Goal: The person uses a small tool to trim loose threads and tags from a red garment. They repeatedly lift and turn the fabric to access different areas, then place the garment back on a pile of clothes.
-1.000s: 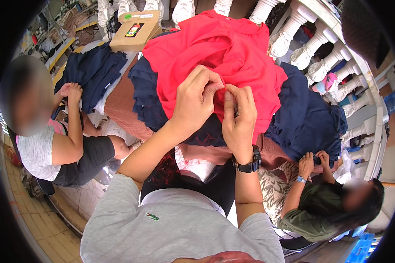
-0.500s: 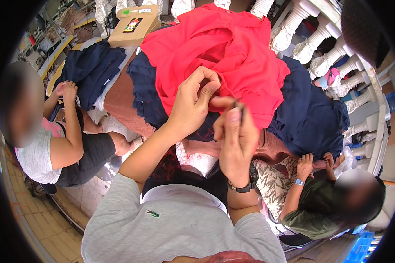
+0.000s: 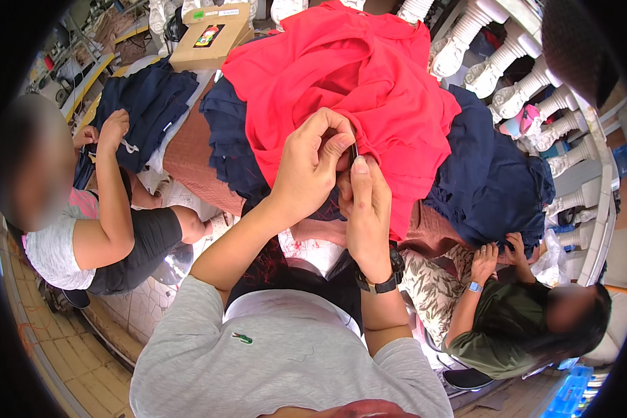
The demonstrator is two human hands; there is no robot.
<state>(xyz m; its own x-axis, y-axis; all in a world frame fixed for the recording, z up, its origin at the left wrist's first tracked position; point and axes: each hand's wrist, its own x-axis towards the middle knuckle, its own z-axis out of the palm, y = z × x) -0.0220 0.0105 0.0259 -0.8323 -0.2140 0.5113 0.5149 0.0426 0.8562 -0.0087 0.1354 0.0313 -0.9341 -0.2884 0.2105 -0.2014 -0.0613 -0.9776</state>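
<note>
A heap of bright red fabric [image 3: 355, 76] lies in front of me, on top of dark navy cloth. My left hand [image 3: 303, 171] is closed at its near edge, with thumb and forefinger pinching the red fabric. Close beside it, my right hand [image 3: 367, 216] grips a small, slim dark tool [image 3: 354, 151] between thumb and fingers. The tool's tip meets the red edge near my left fingertips. Most of the tool is hidden in my fingers, so its exact kind does not show.
Navy cloth piles lie at the left [image 3: 226, 132] and right [image 3: 491, 167] on a brown-covered surface. A cardboard box [image 3: 212, 42] stands at the back left. White ornate balusters [image 3: 508, 97] line the far right. One person sits on each side of me, hands at navy cloth.
My right hand has come up and left, nearer to my left fingertips, and is no longer blurred. The person at the left has raised one hand off the cloth.
</note>
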